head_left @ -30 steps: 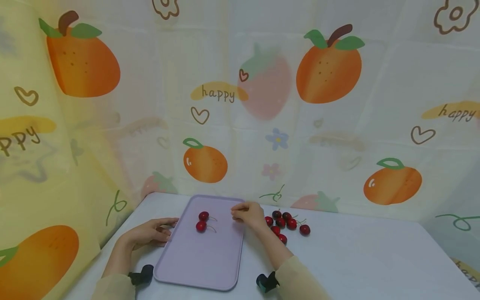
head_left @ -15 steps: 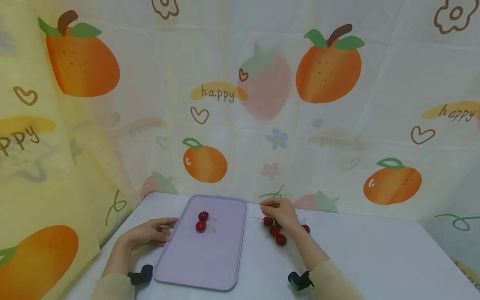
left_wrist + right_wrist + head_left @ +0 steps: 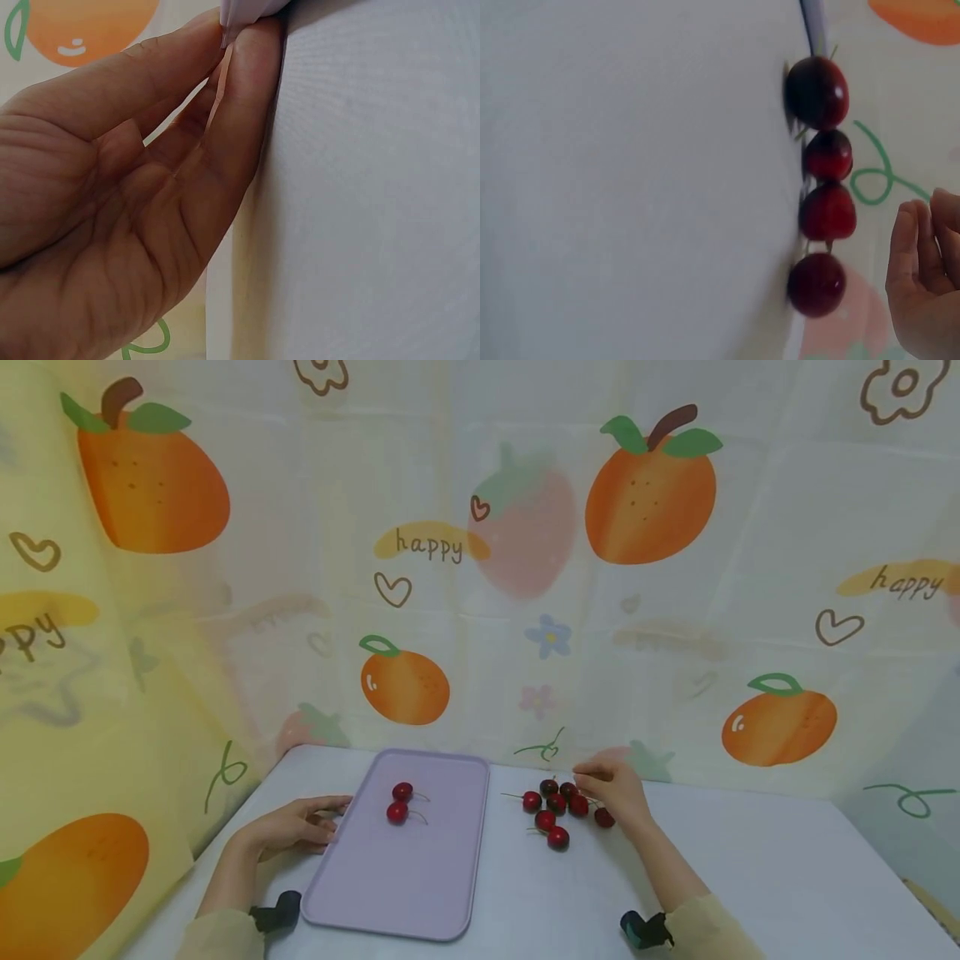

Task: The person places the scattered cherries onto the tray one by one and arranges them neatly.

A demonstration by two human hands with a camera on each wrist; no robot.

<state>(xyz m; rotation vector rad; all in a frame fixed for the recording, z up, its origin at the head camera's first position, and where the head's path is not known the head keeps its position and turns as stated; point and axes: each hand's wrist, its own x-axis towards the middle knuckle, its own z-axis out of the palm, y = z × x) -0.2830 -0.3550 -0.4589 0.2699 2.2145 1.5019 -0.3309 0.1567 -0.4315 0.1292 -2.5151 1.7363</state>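
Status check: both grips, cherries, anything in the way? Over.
Left grip pinching tray edge. Right grip above cherry pile, no cherry seen in it. Two cherries on tray. No obstacle seen between pile and tray.

A white table (image 3: pixel 720 868) bears a pale-purple rectangular tray (image 3: pixel 397 877) nearer its left edge, up by the far edge, and, right of that, clustered round dark-red cherries (image 3: pixel 556 804) near the far edge.
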